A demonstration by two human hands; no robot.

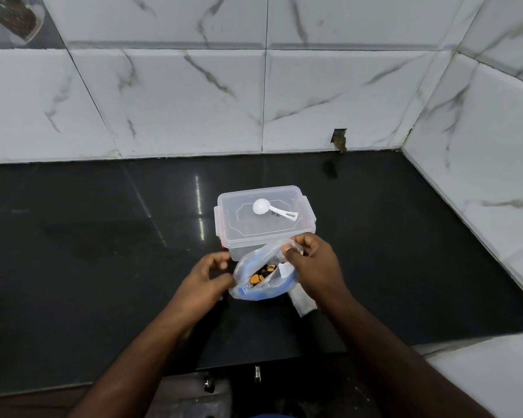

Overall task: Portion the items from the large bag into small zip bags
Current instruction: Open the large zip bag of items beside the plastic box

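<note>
The large bag [261,274] sits on the black counter [103,267] about midway along it, nearer the front edge than the tiled wall, and touches the front of a lidded clear container [264,218]. Its mouth gapes upward, showing orange and dark pieces [261,274] inside. The right hand [313,262] pinches the far rim of the mouth between thumb and curled fingers, lifting it. The left hand [207,274] is at the near-left rim, fingers curled, thumb and forefinger apparently closing on the plastic, though I cannot tell whether they grip it. A white scoop [274,209] lies on the container's lid, and a flat clear piece that may be a small zip bag [302,300] lies under the right wrist. The risk, I think, is the thin film: pulled unevenly, the mouth could slip from one pinch, the bag slump sideways and spill pieces across the counter. A sharp tug could also tear it or nudge the container and send the scoop sliding off.
</note>
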